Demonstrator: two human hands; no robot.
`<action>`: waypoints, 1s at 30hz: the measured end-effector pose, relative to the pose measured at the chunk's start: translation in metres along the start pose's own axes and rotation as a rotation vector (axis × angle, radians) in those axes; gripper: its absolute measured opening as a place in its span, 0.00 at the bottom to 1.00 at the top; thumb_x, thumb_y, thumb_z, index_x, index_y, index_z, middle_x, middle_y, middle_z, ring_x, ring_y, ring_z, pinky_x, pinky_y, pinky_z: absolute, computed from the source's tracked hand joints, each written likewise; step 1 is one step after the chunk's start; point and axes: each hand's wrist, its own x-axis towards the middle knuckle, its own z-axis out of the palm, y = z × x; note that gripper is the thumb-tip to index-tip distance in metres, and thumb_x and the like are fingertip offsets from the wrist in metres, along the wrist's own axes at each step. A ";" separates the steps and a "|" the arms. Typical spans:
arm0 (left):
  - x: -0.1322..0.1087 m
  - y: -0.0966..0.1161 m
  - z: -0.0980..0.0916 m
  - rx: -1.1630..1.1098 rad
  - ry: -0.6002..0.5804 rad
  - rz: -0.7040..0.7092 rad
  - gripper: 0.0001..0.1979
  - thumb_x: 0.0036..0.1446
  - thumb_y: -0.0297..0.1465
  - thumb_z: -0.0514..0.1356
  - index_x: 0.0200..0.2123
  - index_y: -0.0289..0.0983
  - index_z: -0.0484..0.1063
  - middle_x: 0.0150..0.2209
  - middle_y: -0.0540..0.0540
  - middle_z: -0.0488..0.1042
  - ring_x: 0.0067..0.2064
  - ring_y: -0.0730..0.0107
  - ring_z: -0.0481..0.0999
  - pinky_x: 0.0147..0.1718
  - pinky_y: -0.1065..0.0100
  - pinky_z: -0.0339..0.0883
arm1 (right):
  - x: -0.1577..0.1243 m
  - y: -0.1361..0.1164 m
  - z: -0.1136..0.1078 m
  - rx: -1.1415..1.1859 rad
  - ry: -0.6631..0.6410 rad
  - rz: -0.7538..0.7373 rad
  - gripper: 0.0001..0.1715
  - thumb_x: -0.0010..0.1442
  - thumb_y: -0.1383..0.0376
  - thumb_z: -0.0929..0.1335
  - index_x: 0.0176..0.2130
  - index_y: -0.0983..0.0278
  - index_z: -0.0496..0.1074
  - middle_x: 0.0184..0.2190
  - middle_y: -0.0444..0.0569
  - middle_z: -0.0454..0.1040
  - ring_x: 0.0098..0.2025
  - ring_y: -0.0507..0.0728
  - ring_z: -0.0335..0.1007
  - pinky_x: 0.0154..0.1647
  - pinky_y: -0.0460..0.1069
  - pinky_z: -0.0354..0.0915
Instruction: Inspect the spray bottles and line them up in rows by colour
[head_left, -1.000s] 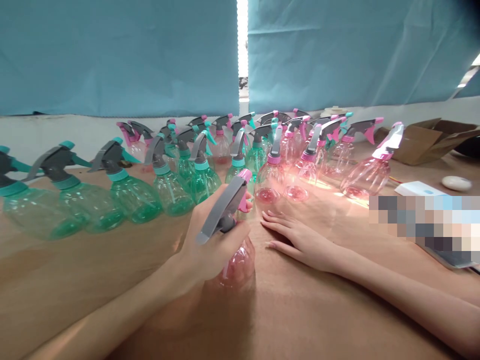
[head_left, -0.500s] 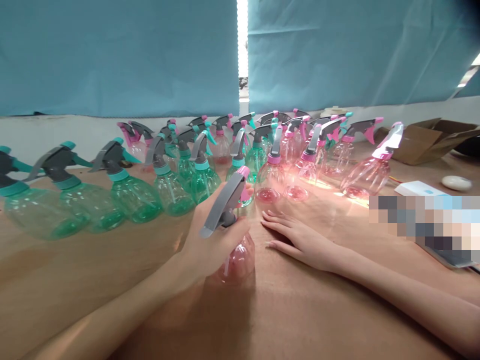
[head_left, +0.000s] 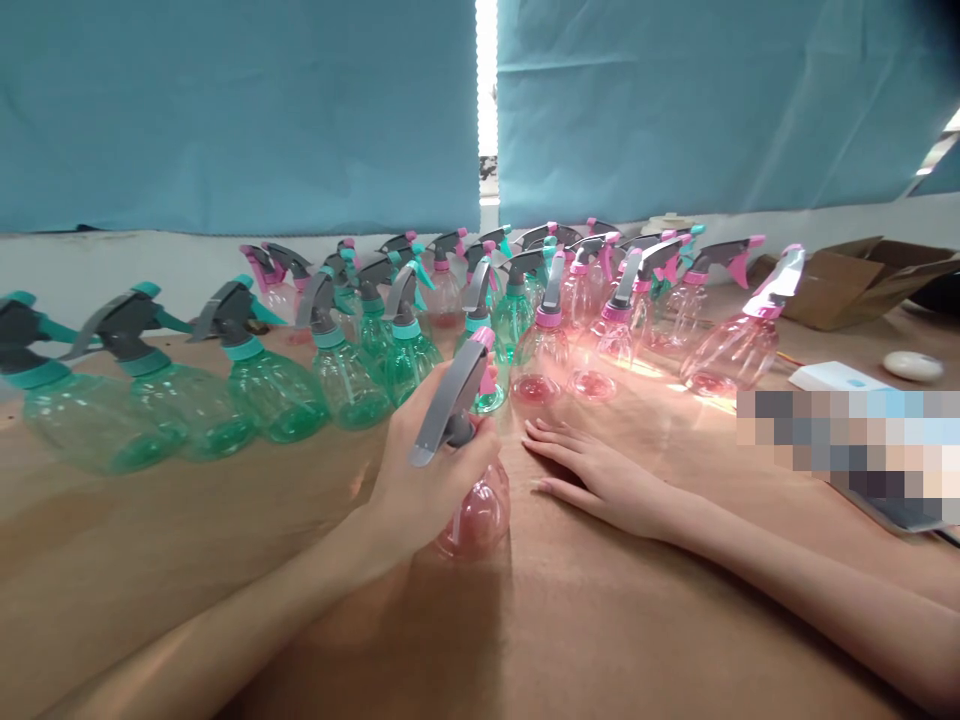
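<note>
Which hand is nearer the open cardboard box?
Right. The right hand rests palm-down on the table, in front of the cardboard box and left of it; the left hand is farther left, wrapped around the pink spray bottle.

Bl. curtains [head_left: 240, 110], brt gap [head_left: 487, 80] btwn.

The neck of the near pink bottle [head_left: 480, 520] is covered by the left hand [head_left: 431, 485]. The sprayer [head_left: 26, 325] of the leftmost green bottle [head_left: 86, 425] is cut off by the left edge. The far bottles [head_left: 443, 292] are partly hidden by nearer ones, and their number cannot be told. At right, a flat device [head_left: 896, 514] is blurred by coarse squares, and a dark object [head_left: 939, 304] is cut off by the right edge.
</note>
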 end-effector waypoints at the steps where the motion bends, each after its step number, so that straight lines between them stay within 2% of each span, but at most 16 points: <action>1: 0.001 0.001 0.000 -0.003 0.002 0.003 0.19 0.52 0.23 0.56 0.47 0.42 0.69 0.32 0.54 0.67 0.25 0.79 0.60 0.25 0.75 0.58 | 0.000 0.000 0.000 0.001 -0.001 0.000 0.36 0.68 0.48 0.57 0.64 0.68 0.59 0.65 0.57 0.57 0.67 0.65 0.50 0.66 0.64 0.51; 13: 0.001 -0.005 0.001 -0.021 -0.021 0.019 0.13 0.53 0.24 0.56 0.42 0.42 0.68 0.27 0.56 0.61 0.24 0.79 0.59 0.22 0.75 0.55 | -0.002 0.002 0.001 -0.003 0.004 -0.005 0.36 0.67 0.47 0.57 0.65 0.65 0.59 0.66 0.54 0.57 0.67 0.64 0.50 0.66 0.64 0.51; 17: 0.003 -0.006 0.002 0.003 -0.014 0.022 0.14 0.53 0.25 0.57 0.43 0.43 0.68 0.27 0.56 0.62 0.25 0.77 0.60 0.23 0.74 0.56 | -0.003 0.003 0.002 0.015 0.013 -0.007 0.35 0.67 0.47 0.58 0.65 0.64 0.59 0.66 0.54 0.57 0.67 0.64 0.50 0.66 0.64 0.51; 22: 0.002 -0.006 -0.001 0.069 -0.034 0.015 0.13 0.52 0.24 0.58 0.41 0.43 0.68 0.25 0.56 0.66 0.25 0.76 0.63 0.25 0.74 0.58 | -0.002 0.003 0.002 0.012 0.023 -0.015 0.36 0.67 0.47 0.58 0.65 0.64 0.59 0.66 0.55 0.57 0.67 0.65 0.50 0.65 0.65 0.51; 26: 0.001 -0.003 -0.005 0.122 -0.103 -0.013 0.12 0.56 0.28 0.57 0.44 0.43 0.67 0.28 0.54 0.68 0.26 0.75 0.65 0.26 0.73 0.60 | -0.002 0.002 0.000 0.025 0.021 -0.020 0.35 0.67 0.48 0.59 0.65 0.64 0.59 0.65 0.55 0.58 0.67 0.65 0.52 0.65 0.64 0.52; 30: 0.005 0.000 -0.009 0.103 -0.155 -0.001 0.20 0.54 0.29 0.59 0.51 0.45 0.64 0.31 0.53 0.68 0.28 0.73 0.68 0.29 0.73 0.64 | -0.003 0.000 -0.001 0.046 0.037 -0.025 0.33 0.67 0.48 0.59 0.64 0.60 0.59 0.65 0.53 0.60 0.67 0.65 0.52 0.65 0.65 0.53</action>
